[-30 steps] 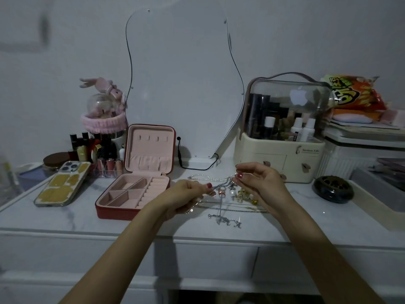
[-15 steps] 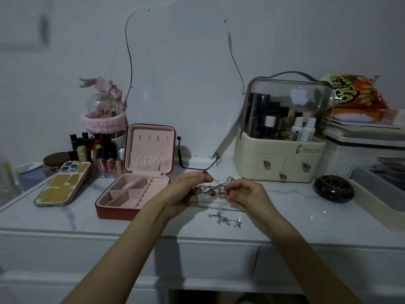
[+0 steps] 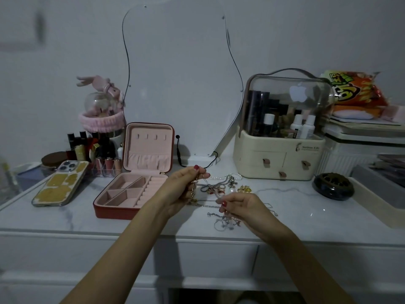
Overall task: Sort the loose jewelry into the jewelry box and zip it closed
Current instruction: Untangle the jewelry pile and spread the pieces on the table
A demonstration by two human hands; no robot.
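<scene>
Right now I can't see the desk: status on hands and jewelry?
Left hand and right hand pinch one thin chain between them. Jewelry box open, compartments look empty. Loose jewelry pile on the desk.

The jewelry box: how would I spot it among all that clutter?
Find the tall wavy mirror at the back of the white table. Just left of its base sits the jewelry box, open beside a phone. It alone is red outside, pink inside, its compartments empty.

A phone [image 3: 60, 186] lies at left on the desk [image 3: 65, 218]; a mirror [image 3: 182, 80] stands centre, an organizer [image 3: 280, 137] right, a snack bag [image 3: 352, 91] upper right.
</scene>
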